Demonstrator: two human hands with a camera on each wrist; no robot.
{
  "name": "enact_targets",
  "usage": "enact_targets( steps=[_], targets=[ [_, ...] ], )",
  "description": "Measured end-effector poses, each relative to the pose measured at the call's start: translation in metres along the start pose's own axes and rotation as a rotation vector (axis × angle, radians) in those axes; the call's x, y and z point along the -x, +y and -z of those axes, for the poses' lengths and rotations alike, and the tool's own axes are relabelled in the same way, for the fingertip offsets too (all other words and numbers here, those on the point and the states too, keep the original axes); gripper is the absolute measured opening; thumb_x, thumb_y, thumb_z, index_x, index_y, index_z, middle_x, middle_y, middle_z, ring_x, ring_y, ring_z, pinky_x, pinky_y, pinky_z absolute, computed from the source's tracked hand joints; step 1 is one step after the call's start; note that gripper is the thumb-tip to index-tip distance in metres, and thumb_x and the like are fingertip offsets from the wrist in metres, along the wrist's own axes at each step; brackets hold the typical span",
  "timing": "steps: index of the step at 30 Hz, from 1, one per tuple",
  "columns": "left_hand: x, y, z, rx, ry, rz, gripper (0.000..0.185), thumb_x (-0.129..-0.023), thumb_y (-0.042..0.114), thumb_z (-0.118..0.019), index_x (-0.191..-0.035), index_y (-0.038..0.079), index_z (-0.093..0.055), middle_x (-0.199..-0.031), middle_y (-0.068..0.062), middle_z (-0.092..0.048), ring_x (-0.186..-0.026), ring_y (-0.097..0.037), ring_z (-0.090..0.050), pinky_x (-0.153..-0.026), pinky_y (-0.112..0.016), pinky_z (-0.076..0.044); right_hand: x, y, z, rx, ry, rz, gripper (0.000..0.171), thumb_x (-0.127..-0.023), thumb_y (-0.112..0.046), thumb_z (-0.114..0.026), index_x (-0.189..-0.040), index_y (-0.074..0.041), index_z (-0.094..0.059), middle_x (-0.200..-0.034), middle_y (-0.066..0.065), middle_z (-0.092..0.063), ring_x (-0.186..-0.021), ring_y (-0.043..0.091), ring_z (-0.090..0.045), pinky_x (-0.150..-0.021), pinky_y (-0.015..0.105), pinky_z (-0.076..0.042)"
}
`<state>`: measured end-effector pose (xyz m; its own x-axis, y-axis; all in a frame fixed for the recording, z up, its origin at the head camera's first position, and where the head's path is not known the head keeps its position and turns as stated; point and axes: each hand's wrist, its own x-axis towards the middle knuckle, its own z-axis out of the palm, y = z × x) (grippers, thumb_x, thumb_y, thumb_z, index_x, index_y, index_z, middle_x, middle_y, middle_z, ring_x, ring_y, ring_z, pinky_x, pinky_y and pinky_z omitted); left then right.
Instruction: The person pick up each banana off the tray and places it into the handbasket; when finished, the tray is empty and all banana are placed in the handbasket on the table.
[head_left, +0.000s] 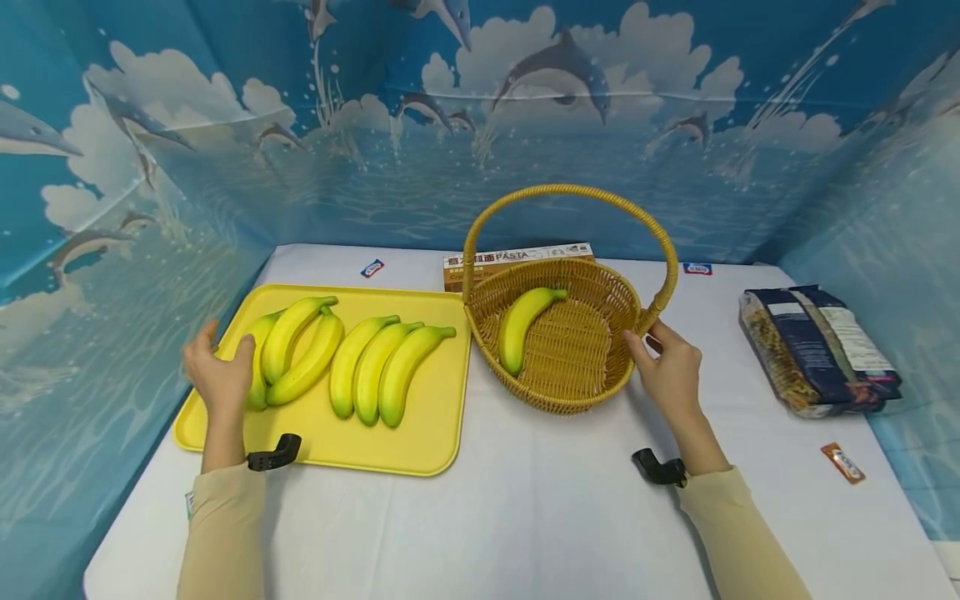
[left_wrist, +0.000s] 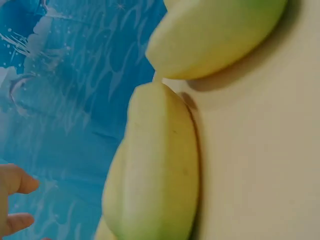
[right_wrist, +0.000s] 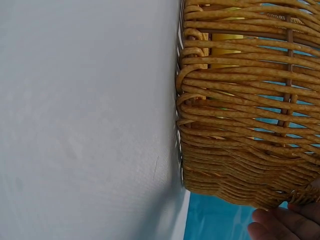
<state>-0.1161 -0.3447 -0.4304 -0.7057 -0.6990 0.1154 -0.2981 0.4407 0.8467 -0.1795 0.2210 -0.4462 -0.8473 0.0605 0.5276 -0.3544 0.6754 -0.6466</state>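
My left hand (head_left: 219,367), fingers spread from the thumb, is over the left edge of the yellow tray (head_left: 431,442), beside the leftmost banana (head_left: 257,392). Several bananas lie on the tray in two groups. In the left wrist view, the fingers (left_wrist: 17,180) are apart from a close banana (left_wrist: 160,160). My right hand (head_left: 671,371) grips the rim of the wicker basket (head_left: 570,350) at the foot of its arched handle. One banana (head_left: 521,329) rests inside the basket on the left. From the right wrist, the basket's woven side (right_wrist: 240,115) shows, with fingertips (right_wrist: 275,225) at its edge.
Behind the basket lies a pasta box (head_left: 517,257). On the right is a dark-labelled bag (head_left: 817,350) of food, with a small orange packet (head_left: 843,462) nearer. Small packets (head_left: 697,268) lie toward the back. A dolphin-print curtain (head_left: 375,192) surrounds the white table (head_left: 525,517).
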Motion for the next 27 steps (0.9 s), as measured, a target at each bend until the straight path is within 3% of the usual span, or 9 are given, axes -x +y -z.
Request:
enact_targets(
  steps=[7, 10, 14, 23, 27],
  targets=[
    [-0.009, -0.022, -0.01, -0.064, -0.056, 0.002, 0.055, -0.098, 0.024, -0.053, -0.148, 0.004, -0.04, -0.143, -0.025, -0.038, -0.128, -0.042, -0.036, -0.106, -0.053, -0.029, 0.0, 0.002, -0.001, -0.003, 0.005, 0.019, 0.029, -0.089, -0.008, -0.07, -0.11, 0.012, -0.067, -0.108, 0.03, -0.068, -0.102, 0.047, -0.065, -0.079, 0.051, -0.053],
    [-0.011, -0.031, -0.012, -0.075, -0.118, 0.041, 0.056, -0.099, 0.023, -0.05, -0.15, 0.004, -0.037, -0.147, -0.027, -0.034, -0.135, -0.045, -0.03, -0.112, -0.055, -0.025, 0.0, 0.003, -0.001, -0.006, 0.007, 0.021, 0.028, -0.089, -0.007, -0.07, -0.11, 0.012, -0.067, -0.107, 0.03, -0.068, -0.102, 0.047, -0.066, -0.079, 0.051, -0.053],
    [-0.012, -0.039, -0.014, -0.06, -0.14, 0.09, 0.055, -0.099, 0.02, -0.048, -0.15, 0.004, -0.037, -0.149, -0.027, -0.034, -0.139, -0.044, -0.028, -0.115, -0.056, -0.021, 0.001, 0.003, -0.001, -0.009, 0.01, 0.03, 0.028, -0.089, -0.006, -0.069, -0.109, 0.012, -0.067, -0.107, 0.03, -0.068, -0.102, 0.047, -0.066, -0.078, 0.05, -0.054],
    [-0.01, -0.034, -0.017, 0.0, 0.008, 0.148, 0.051, -0.096, 0.017, -0.055, -0.145, 0.007, -0.047, -0.142, -0.022, -0.046, -0.129, -0.037, -0.039, -0.11, -0.05, -0.031, 0.001, 0.003, -0.001, -0.013, 0.01, 0.037, 0.028, -0.089, -0.007, -0.069, -0.11, 0.013, -0.066, -0.107, 0.03, -0.068, -0.102, 0.047, -0.065, -0.079, 0.052, -0.054],
    [-0.006, -0.018, -0.016, 0.031, 0.088, 0.126, 0.048, -0.094, 0.019, -0.059, -0.141, 0.011, -0.053, -0.132, -0.014, -0.053, -0.108, -0.019, -0.047, -0.102, -0.041, -0.035, 0.001, 0.003, -0.001, -0.008, 0.008, 0.031, 0.029, -0.09, -0.008, -0.069, -0.111, 0.012, -0.066, -0.106, 0.03, -0.068, -0.101, 0.047, -0.066, -0.079, 0.052, -0.055]
  ],
)
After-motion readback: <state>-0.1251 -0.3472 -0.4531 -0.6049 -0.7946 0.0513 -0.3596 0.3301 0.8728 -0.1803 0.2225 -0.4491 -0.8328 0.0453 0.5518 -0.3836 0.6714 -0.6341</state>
